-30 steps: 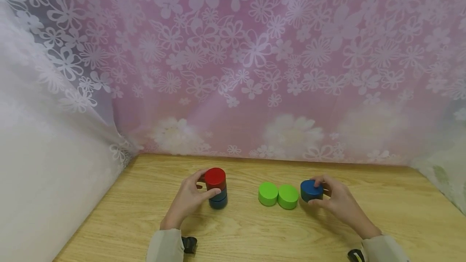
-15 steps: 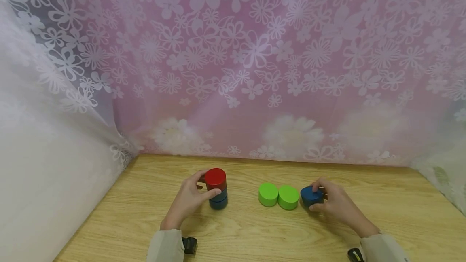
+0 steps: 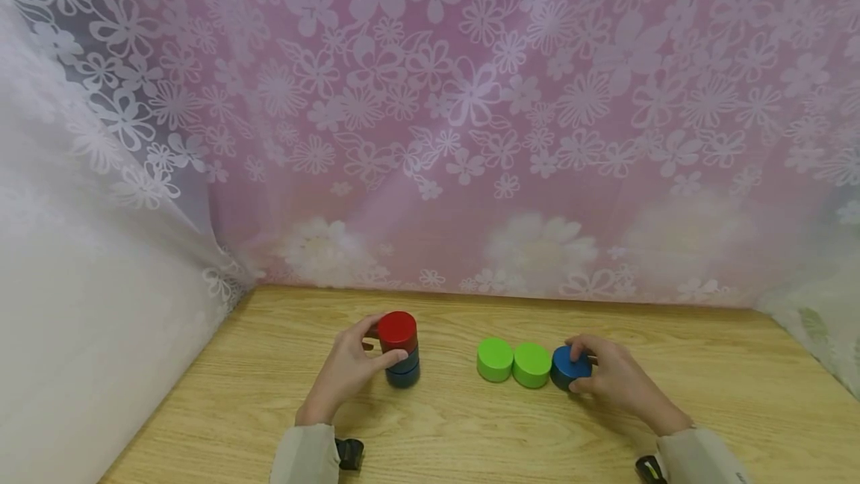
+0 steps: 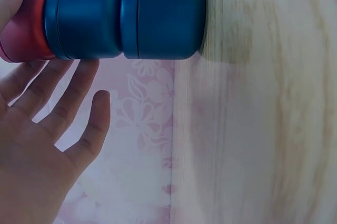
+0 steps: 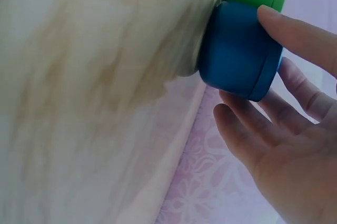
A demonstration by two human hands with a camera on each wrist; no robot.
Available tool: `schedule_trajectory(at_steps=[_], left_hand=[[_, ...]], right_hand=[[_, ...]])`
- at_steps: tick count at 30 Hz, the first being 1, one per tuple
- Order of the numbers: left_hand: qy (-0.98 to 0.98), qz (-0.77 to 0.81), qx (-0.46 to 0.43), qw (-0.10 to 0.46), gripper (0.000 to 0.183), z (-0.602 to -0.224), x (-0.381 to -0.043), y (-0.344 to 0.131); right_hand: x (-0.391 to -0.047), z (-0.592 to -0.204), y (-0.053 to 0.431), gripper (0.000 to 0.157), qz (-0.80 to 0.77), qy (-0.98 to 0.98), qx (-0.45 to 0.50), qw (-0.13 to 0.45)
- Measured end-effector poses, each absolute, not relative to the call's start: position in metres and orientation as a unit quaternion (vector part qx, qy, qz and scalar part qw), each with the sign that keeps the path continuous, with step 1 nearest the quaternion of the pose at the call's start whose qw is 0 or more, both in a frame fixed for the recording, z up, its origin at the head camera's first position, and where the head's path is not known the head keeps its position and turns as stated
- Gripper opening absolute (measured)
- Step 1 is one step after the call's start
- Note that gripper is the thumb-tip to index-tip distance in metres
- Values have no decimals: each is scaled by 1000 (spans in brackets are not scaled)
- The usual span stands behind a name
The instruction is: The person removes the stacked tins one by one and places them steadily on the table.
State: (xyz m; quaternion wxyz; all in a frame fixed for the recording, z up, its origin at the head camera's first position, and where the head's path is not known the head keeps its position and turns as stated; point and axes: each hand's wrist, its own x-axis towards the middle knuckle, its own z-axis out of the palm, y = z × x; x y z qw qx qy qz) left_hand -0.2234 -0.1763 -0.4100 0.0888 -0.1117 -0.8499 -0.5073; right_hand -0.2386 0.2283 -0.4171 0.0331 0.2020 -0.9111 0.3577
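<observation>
My left hand (image 3: 346,368) grips a round red tin (image 3: 398,330), thumb in front and fingers behind. The red tin sits on top of an upper blue tin (image 4: 87,16), which stands on a lower blue tin (image 4: 171,16) on the table. Some left fingertips also reach the upper blue tin in the left wrist view. Over on the right, my right hand (image 3: 621,378) holds another blue tin (image 3: 569,370) between thumb and fingers, at table level beside the right green tin (image 3: 531,365). The left green tin (image 3: 495,360) stands against that one.
A wood-grain table (image 3: 457,432) lies under everything. Pink floral cloth (image 3: 430,170) hangs along the back edge, and pale cloth (image 3: 101,320) covers the left side. Black wrist devices show near both sleeves.
My right hand has brought its blue tin down and slightly left, up to the right green tin. The left hand, the stack and the green tins look unmoved.
</observation>
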Motion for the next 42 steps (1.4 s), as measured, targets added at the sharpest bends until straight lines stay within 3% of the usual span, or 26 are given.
schedule_trajectory(at_steps=[5, 14, 42], left_hand=[[-852, -504, -117, 80, 65, -412, -224, -178], [-854, -504, -116, 58, 69, -413, -224, -184], [-858, -491, -149, 23, 62, -423, -225, -185]], right_hand=[[-237, -411, 226, 36, 357, -913, 193, 38], [-236, -402, 222, 53, 387, -893, 214, 80], [-234, -389, 187, 49, 453, -845, 243, 144]])
